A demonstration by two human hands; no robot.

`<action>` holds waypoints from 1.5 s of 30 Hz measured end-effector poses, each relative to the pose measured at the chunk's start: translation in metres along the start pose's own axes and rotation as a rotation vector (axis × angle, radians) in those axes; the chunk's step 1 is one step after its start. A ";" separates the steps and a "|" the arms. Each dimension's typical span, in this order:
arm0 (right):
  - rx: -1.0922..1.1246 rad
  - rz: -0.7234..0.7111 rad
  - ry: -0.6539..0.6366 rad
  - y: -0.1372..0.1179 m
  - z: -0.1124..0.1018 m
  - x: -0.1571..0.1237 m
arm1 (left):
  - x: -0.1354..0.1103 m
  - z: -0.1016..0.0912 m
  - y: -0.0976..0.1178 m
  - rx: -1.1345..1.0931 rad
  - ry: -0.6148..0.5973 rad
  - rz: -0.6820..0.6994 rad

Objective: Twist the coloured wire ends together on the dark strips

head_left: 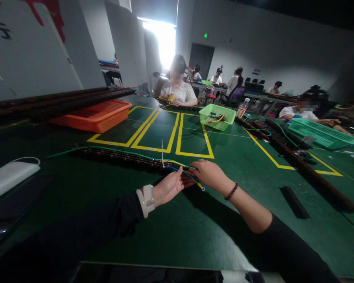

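A long dark strip [118,156] lies across the green table [177,236], with green, yellow and blue wires [177,163] running along it. My left hand [168,186] rests by the strip's right end, fingers stretched out against the wires. My right hand [210,173] lies over the same end, fingers curled onto the wire bundle. A thin white cable tie [162,153] stands up from the strip just left of my hands. I wear a white watch on the left wrist and a bead bracelet on the right.
An orange basket [96,116] sits at the back left, a light green basket [217,116] with wires at the back middle, a teal basket [321,133] at the right. A white device [8,177] lies at the left. Another strip [295,157] runs along the right. People sit at tables behind.
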State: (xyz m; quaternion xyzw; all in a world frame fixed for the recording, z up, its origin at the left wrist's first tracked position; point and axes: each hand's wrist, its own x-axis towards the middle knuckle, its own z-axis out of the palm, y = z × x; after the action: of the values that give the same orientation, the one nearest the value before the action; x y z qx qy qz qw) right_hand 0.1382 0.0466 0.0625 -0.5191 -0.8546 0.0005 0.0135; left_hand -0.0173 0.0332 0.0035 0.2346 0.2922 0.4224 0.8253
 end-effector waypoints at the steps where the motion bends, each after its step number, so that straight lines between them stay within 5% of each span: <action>1: -0.003 0.020 0.017 -0.002 -0.006 -0.003 | 0.001 -0.001 0.000 -0.010 -0.005 0.005; 5: 0.004 0.072 -0.030 -0.008 -0.022 -0.015 | 0.001 -0.001 -0.001 -0.028 0.006 0.014; 11: -0.062 0.038 -0.162 -0.011 -0.018 -0.016 | -0.001 0.001 0.001 0.008 -0.047 0.005; 19: -0.065 0.072 -0.028 -0.002 -0.024 -0.014 | -0.003 0.001 0.002 0.093 -0.020 0.009; 31: -0.111 0.004 -0.141 0.017 0.009 0.008 | -0.008 0.003 0.006 0.135 -0.006 -0.023; 38: -0.103 0.013 0.032 -0.007 -0.029 -0.016 | -0.004 0.002 0.003 0.075 0.010 -0.021; 45: -0.080 -0.151 -0.063 -0.030 -0.024 -0.024 | -0.003 0.003 0.001 0.007 0.020 0.019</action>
State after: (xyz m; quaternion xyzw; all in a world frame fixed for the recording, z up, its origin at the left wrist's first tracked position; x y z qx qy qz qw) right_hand 0.1229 0.0109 0.0862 -0.4532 -0.8906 -0.0184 -0.0344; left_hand -0.0178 0.0310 0.0070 0.2361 0.2999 0.4314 0.8174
